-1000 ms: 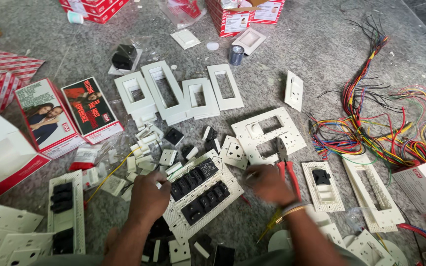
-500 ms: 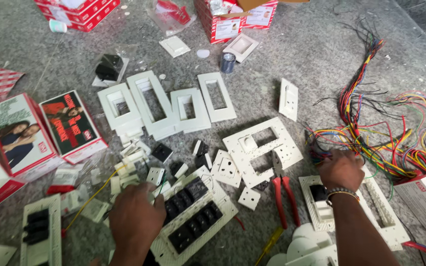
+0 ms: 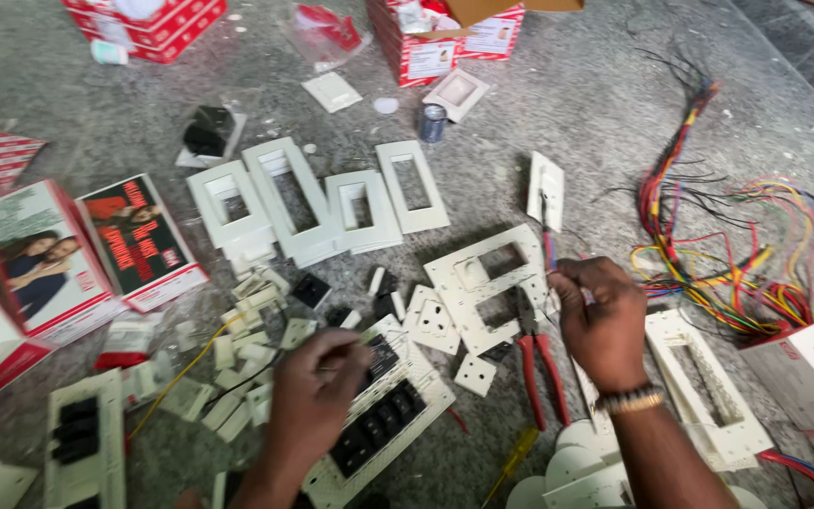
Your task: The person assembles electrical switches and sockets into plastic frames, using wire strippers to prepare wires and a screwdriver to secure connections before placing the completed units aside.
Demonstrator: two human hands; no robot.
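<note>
Left hand (image 3: pixel 317 396) presses the half-filled switch plate (image 3: pixel 383 415) mid-floor, right hand (image 3: pixel 600 316) pinches a screwdriver (image 3: pixel 546 240); many empty frames (image 3: pixel 317 198) remain.

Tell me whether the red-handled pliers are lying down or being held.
Lying down. The red-handled pliers rest flat on the stone surface, beside the right hand, which doesn't grip them.

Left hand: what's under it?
The left hand rests on a white switch plate fitted with black switches, which lies on the grey stone surface. The plate's part beneath the palm is covered.
</note>
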